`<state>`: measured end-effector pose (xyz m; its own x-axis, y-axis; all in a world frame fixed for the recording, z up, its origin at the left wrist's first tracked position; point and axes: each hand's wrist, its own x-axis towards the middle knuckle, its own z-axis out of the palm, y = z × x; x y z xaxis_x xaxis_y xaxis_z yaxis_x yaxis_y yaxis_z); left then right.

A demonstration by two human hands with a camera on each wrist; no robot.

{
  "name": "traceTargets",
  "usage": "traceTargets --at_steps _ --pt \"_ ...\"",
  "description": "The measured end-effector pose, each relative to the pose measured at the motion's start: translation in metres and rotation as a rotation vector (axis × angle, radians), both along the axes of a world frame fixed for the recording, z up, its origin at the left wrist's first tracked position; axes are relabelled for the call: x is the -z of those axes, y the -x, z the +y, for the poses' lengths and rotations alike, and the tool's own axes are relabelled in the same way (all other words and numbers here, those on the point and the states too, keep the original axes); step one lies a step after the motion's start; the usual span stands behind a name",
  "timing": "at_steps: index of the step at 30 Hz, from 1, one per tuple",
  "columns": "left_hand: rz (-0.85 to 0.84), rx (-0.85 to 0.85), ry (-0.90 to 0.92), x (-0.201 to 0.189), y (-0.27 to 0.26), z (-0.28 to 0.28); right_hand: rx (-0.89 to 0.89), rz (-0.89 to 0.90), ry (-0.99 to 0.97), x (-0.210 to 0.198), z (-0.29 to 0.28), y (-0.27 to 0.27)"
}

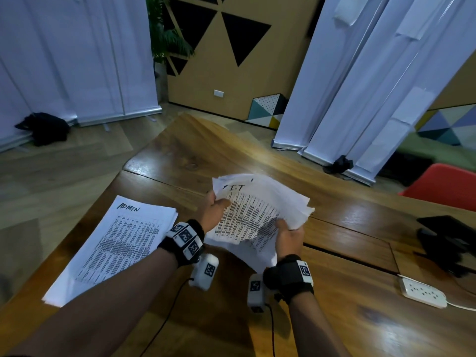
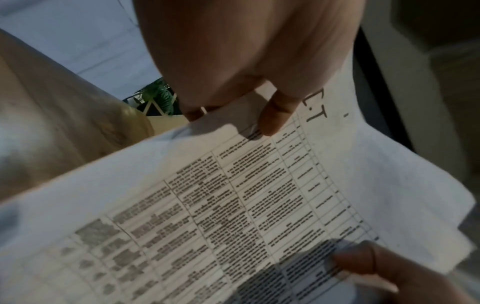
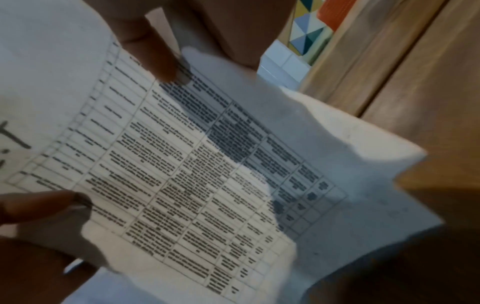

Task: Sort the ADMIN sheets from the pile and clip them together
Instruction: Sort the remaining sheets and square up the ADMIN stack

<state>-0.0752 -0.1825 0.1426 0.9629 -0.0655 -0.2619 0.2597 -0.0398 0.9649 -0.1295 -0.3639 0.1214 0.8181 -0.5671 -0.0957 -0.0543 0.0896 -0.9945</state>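
At lower left lies your ADMIN stack [image 1: 113, 248], sorted out but unclipped. Your left hand [image 1: 215, 211] and right hand [image 1: 288, 234] both grip the remaining pile [image 1: 260, 210] at centre, topped "I.T". No clip visible.

A stack of printed sheets marked ADMIN [image 1: 113, 251] in black handwriting lies flat on the wooden table, its edges slightly fanned. To its right, a loose, rumpled pile of sheets [image 1: 260, 215] is held up off the table, its top page a printed table headed "I.T".
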Motion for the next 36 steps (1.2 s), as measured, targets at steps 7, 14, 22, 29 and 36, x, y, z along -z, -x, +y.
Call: traceTargets --at_steps 7,14,22,29,36 --pt "-0.166 0.019 0.095 -0.011 0.003 0.012 0.066 -0.106 -0.019 -0.003 -0.01 0.012" --pt "0.013 -0.04 -0.042 0.037 0.012 0.0 -0.045 0.135 0.019 0.021 0.004 0.005" --pt "0.049 -0.031 0.057 0.055 0.023 0.029 -0.035 0.249 0.084 0.053 0.008 0.016" --pt "0.062 -0.003 0.202 0.07 0.029 0.053 -0.062 0.283 0.076 0.066 0.029 0.019" --pt "0.149 0.057 0.1 0.096 0.013 0.087 -0.199 0.386 0.192 0.088 0.063 0.019"
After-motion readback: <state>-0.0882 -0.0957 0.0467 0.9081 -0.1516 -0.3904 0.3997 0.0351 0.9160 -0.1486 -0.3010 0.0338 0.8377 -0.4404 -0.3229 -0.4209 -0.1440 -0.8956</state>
